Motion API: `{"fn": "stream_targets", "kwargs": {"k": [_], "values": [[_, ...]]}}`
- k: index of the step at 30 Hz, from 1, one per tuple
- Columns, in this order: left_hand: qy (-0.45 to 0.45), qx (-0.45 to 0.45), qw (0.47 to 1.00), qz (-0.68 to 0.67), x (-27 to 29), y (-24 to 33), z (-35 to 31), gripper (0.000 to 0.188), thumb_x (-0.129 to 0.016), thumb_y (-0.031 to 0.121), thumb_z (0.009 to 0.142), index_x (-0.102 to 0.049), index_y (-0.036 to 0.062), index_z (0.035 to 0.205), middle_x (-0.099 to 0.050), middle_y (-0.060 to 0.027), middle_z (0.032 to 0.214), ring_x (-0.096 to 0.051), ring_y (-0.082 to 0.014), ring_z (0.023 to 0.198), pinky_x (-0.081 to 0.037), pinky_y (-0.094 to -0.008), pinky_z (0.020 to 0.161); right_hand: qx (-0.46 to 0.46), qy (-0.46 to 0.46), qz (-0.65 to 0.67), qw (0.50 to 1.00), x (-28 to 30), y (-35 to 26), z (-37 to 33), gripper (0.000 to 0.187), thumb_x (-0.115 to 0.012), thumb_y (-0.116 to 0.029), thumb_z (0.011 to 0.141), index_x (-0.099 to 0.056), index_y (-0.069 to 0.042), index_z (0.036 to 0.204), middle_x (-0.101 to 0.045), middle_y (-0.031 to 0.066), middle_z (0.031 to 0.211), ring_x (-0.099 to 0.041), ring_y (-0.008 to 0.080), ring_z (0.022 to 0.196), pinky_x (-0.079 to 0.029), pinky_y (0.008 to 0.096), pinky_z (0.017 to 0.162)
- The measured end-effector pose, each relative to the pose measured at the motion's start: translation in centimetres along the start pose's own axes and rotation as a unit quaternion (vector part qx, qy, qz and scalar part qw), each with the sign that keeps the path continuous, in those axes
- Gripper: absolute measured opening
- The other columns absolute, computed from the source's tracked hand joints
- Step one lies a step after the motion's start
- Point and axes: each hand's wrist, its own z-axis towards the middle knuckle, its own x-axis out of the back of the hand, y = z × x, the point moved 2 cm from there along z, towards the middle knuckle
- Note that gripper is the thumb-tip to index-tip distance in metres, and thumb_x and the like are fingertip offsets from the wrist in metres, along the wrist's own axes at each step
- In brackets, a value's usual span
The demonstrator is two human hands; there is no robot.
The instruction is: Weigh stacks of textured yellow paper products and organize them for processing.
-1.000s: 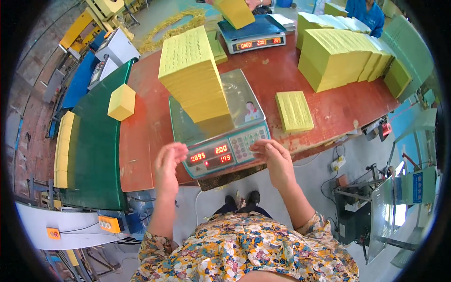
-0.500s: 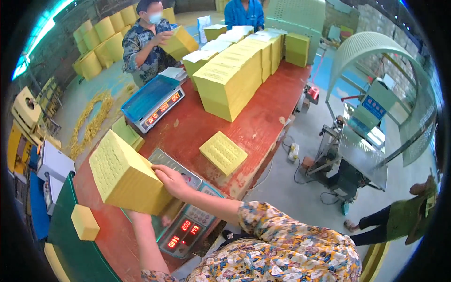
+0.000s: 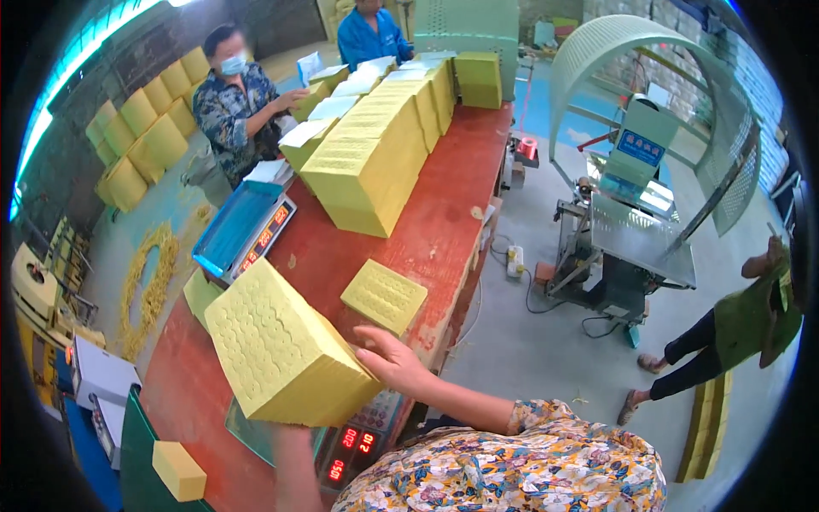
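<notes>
A thick stack of yellow paper (image 3: 286, 354), its top embossed with wavy rows, is held tilted above a digital scale (image 3: 375, 414) with red lit figures. My right hand (image 3: 391, 363) presses against the stack's right side, thumb and fingers slightly apart. Under the stack's near edge my left hand (image 3: 292, 435) bears it from below; its fingers are hidden and the wrist is blurred. Beyond my right hand a thin pile of the same yellow paper (image 3: 384, 297) lies on the red table (image 3: 426, 243).
A long row of yellow paper stacks (image 3: 367, 171) runs along the table. Left of it stands a blue-trayed scale (image 3: 243, 222). Across the table a masked co-worker (image 3: 235, 111) handles a stack. A yellow block (image 3: 179, 471) rests on a green surface. A machine (image 3: 640, 230) stands right.
The stack has moved right and nearer to me, with both hands on it. My view has shifted, and the figures on the near scale have changed. The co-worker's stack is lower.
</notes>
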Motion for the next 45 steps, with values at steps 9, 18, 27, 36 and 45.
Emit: {"fn": "stream_targets", "kwargs": {"k": [9,18,27,36,45], "values": [[-0.043,0.093,0.973,0.207,-6.9,10.3,1.5,0.050,-0.042,0.038,0.101,-0.043,0.0103,0.142,-0.052,-0.0135,0.138,-0.054,-0.0245,0.123,-0.048,-0.0405,0.097,-0.297,-0.146,0.251,0.910,0.2,3.6,-1.6,0.046,-0.057,-0.044,0.097,-0.059,-0.007,0.124,-0.063,0.0072,0.112,-0.061,0.0170,0.097,-0.054,0.0339,0.077],[-0.083,-0.117,0.948,0.283,-5.0,7.4,-2.6,0.059,-0.057,0.031,0.095,-0.038,0.0039,0.144,-0.047,-0.0187,0.141,-0.050,-0.0348,0.127,-0.046,-0.0459,0.099,-0.295,-0.153,0.397,0.856,2.4,1.7,-1.3,0.044,-0.065,-0.037,0.093,-0.053,-0.008,0.124,-0.059,0.0046,0.113,-0.056,0.0148,0.105,-0.050,0.0365,0.087],[-0.129,0.127,0.975,0.131,-24.3,-5.4,4.2,0.063,-0.049,0.045,0.096,-0.040,0.0023,0.142,-0.047,-0.0153,0.141,-0.051,-0.0273,0.123,-0.041,-0.0394,0.104,-0.160,0.019,0.413,0.896,20.8,4.1,7.8,0.040,-0.054,-0.030,0.098,-0.053,-0.008,0.132,-0.060,0.0003,0.120,-0.055,0.0127,0.111,-0.045,0.0333,0.094],[-0.126,0.225,0.962,0.090,-38.8,-25.3,15.0,0.069,-0.050,0.042,0.095,-0.029,0.0048,0.149,-0.042,-0.0121,0.144,-0.044,-0.0274,0.130,-0.037,-0.0436,0.107,-0.238,0.133,0.350,0.896,41.1,12.8,20.9,0.045,-0.057,-0.038,0.095,-0.058,-0.002,0.122,-0.062,0.0050,0.112,-0.057,0.0169,0.103,-0.048,0.0337,0.086],[-0.171,-0.398,0.692,0.577,-52.4,-28.3,22.7,0.069,-0.052,0.024,0.093,-0.024,0.0003,0.152,-0.021,-0.0196,0.159,-0.023,-0.0349,0.146,-0.020,-0.0486,0.118,-0.187,0.247,0.199,0.930,52.1,14.4,28.4,0.036,-0.055,-0.030,0.096,-0.064,0.000,0.113,-0.065,0.0091,0.103,-0.062,0.0164,0.092,-0.051,0.0302,0.075]]}}
